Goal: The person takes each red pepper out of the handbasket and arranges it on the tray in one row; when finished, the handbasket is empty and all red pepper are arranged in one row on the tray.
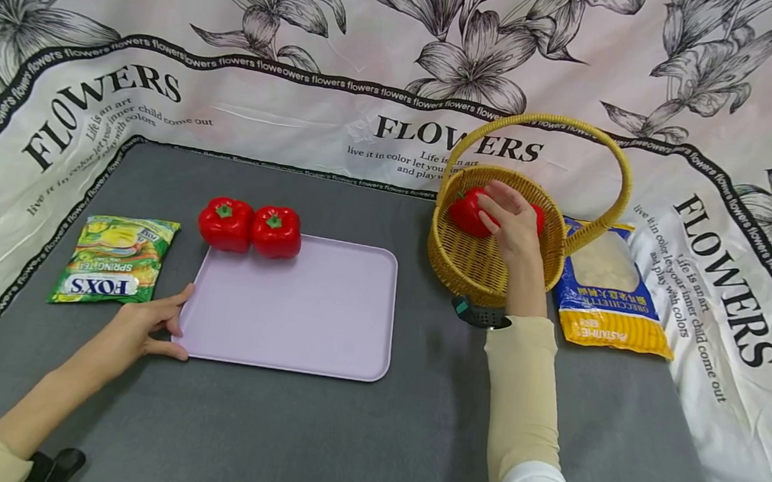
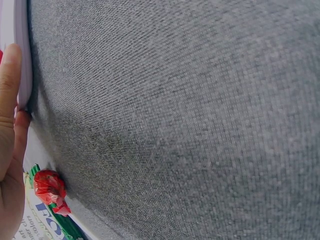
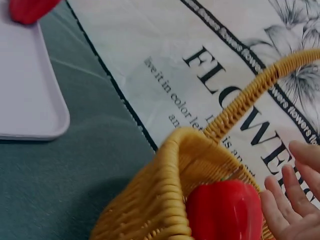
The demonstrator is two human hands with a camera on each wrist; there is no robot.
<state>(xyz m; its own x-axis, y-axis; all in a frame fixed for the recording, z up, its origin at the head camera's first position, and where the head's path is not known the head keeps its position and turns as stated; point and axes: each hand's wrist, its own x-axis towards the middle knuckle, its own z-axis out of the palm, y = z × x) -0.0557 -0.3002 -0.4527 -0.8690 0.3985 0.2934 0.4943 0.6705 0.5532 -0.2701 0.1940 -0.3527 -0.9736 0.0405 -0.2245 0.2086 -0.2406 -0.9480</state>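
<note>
Right hand (image 1: 513,218): fingers loosely extended inside the round yellow woven basket (image 1: 449,266), gripping nothing visible. At their 9 o'clock lies a glossy red bell pepper (image 1: 469,212); contact cannot be confirmed. Red also shows at their 3 o'clock; whether this is a second pepper cannot be determined.

Left hand (image 1: 145,319): fingers and thumb grasping the rectangular pale-lilac tray (image 1: 324,312) at its 8 o'clock corner.

At the tray's 11 o'clock, two glossy red bell peppers with green stems (image 1: 225,225) (image 1: 276,233) sit side by side over the corner, the outer one overhanging. The basket stands at the tray's 2 o'clock.

Progress: judged partial. Done: two peppers at the tray. Outstanding: at least one in the basket; whether it is being set down or picked up cannot be established.

Further out, a green-and-yellow FOX'S packet (image 1: 115,262) lies at the tray's 9 o'clock and a blue-and-yellow pasta bag (image 1: 611,307) at the basket's 4 o'clock, both on the grey desk (image 1: 313,441).
</note>
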